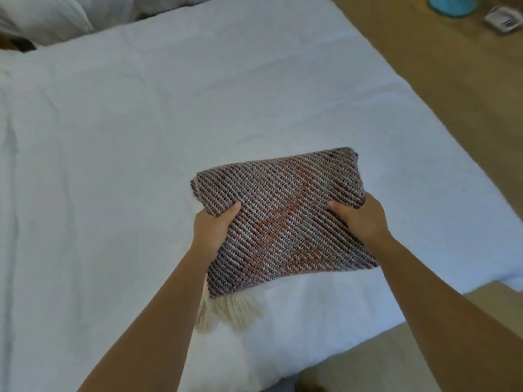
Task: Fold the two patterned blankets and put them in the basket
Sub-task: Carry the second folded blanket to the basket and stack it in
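Nearest the camera: two bare forearms reach forward over the near edge of the bed (113,137), white cover, mostly bare.

Left hand (210,230): closed on the left edge of the folded blanket (283,210), thumb on top, fingers hidden underneath. Right hand (360,219): closed on the right edge of the same bundle, thumb on top, fingers likewise under. Both hands full; neither free.

Blanket: woven grey and dark stripe with an orange motif, folded to a compact rectangle. Held between the hands, over the near part of the bed; whether it is lifted clear or resting on the cover cannot be told. Long axis runs roughly left to right, tilted so the right end sits farther from the person. A cream fringe (226,312) hangs from the near left corner of the blanket onto the cover.

Judgement: this blanket looks fully folded; step in hand is carrying it to the basket. No basket in view, nor a second patterned blanket, so direction of carry is unknown. Hands are evenly placed about the blanket, neither clearly nearer.

Beyond the blanket: white pillows (56,15) at the far left. Far right of the blanket: tan floor (452,80), a blue object (452,5), not identifiable.
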